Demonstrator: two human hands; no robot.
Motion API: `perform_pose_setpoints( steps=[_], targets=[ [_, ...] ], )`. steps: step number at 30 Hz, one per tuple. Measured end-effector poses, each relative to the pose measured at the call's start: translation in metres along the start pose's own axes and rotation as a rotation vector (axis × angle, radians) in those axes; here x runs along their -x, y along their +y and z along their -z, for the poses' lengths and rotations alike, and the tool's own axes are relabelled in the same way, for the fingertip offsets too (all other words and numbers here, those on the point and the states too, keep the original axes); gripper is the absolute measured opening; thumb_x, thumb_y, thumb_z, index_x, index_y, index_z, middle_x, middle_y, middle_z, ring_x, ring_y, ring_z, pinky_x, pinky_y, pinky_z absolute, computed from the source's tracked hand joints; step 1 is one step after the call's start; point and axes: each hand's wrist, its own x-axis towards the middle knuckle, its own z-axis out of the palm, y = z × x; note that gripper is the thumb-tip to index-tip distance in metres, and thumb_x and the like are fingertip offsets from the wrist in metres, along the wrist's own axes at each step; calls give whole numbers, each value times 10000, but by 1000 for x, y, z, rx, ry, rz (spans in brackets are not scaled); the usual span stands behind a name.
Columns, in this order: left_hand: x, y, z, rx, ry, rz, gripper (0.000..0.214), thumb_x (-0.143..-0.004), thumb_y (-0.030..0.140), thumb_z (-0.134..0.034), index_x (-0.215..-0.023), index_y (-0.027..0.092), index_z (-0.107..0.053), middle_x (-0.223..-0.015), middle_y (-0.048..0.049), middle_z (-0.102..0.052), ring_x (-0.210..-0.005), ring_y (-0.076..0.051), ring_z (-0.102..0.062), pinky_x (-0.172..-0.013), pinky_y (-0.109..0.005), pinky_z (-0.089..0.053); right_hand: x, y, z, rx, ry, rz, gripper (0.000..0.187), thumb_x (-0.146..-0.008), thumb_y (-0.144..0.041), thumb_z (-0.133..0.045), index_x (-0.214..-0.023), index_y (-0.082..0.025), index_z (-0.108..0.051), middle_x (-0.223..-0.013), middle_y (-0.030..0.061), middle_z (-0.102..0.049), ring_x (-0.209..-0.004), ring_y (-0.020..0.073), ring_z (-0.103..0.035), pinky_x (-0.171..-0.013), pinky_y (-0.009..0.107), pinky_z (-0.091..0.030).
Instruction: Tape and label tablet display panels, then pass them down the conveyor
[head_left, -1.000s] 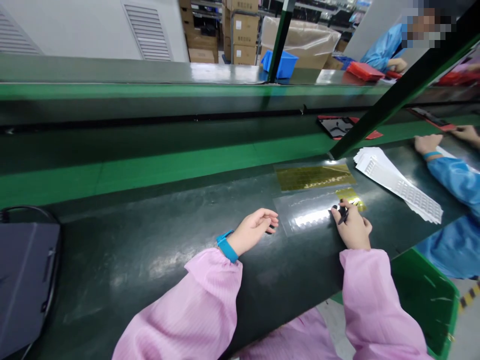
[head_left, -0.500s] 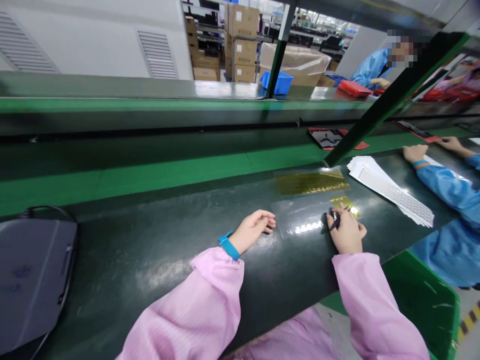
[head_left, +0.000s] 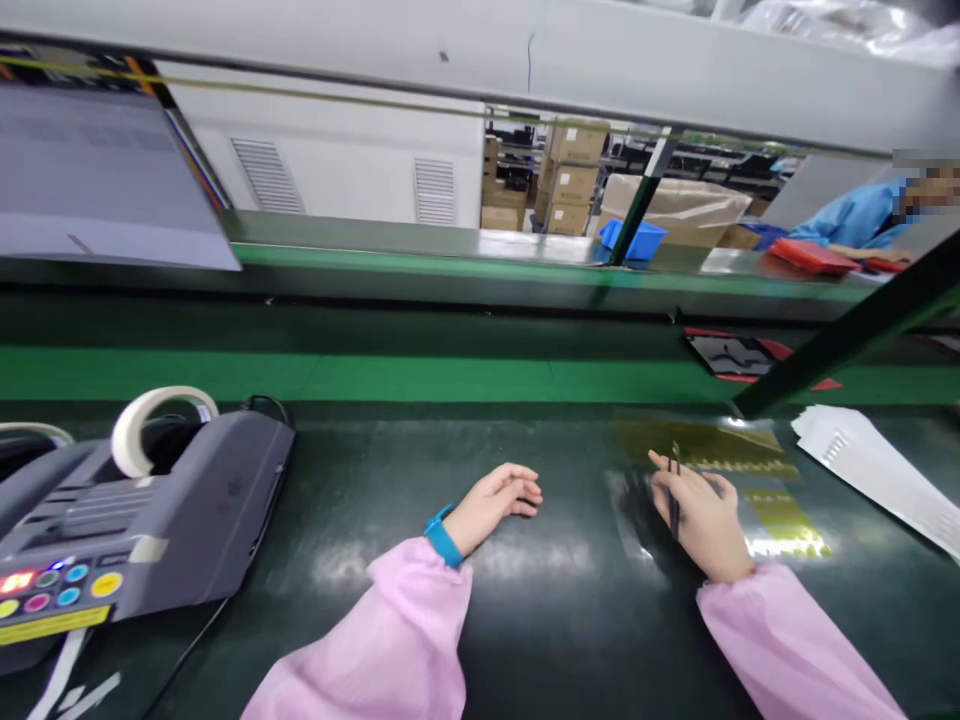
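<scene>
Dark tweezers [head_left: 674, 500] are gripped between the thumb and fingers of my right hand [head_left: 705, 515], tips pointing up and away from me. It hovers over or rests on a clear plastic sheet [head_left: 637, 545]; which one I cannot tell. Just beyond lies a yellow film sheet [head_left: 645, 437] with small pieces along its near edge. A smaller yellow film strip [head_left: 787, 520] is to the right of that hand. My left hand [head_left: 499, 505], with a blue wristband [head_left: 444, 537], is loosely curled over the bench with fingers apart, holding nothing.
On the left stands a grey tape dispenser [head_left: 217, 500] with a white tape roll [head_left: 135, 440] and cut strips below. White label sheets [head_left: 877, 465] are stacked at the right. A green post [head_left: 847, 325] rises near a red-edged panel [head_left: 727, 355]. A person in blue [head_left: 855, 215] works beyond.
The view has swung left, bringing the tape dispenser's front into sight. My right hand with the tweezers has turned, its tips now pointing at the larger yellow film. My left hand stays curled.
</scene>
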Motion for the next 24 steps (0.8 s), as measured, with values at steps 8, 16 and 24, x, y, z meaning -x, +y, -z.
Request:
perform_pose_setpoints(
  steps=[8, 16, 24],
  targets=[
    [-2, 21, 16, 188, -47, 175, 388, -814, 433, -783, -1052, 171, -623, -980, -78, -662, -926, -223, -677, -796, -380, -541, -134, 158, -42, 247, -238, -56, 229, -792, 11, -492, -812, -184, -611, -685, 98, -663, -597, 230, -610, -641, 355, -322],
    [-18, 33, 25, 231, -113, 291, 304, -924, 400, -667, -1136, 190, -612, -1040, -84, -665, -974, -247, -704, -806, -410, -563, -147, 229, -76, 240, -120, -38, 330, -914, -45, -344, -798, -257, -569, -602, 5, -452, -399, 138, -384, -518, 348, -194],
    [-54, 37, 22, 232, -130, 260, 308, -890, 382, -713, -1102, 181, -616, -1027, -92, -676, -1010, -255, -699, -878, -453, -541, -190, 190, -85, 99, -93, 144, 223, -869, -112, -472, -705, -258, -509, -533, 11, -434, -389, 142, -338, -472, 330, -175]
  ],
)
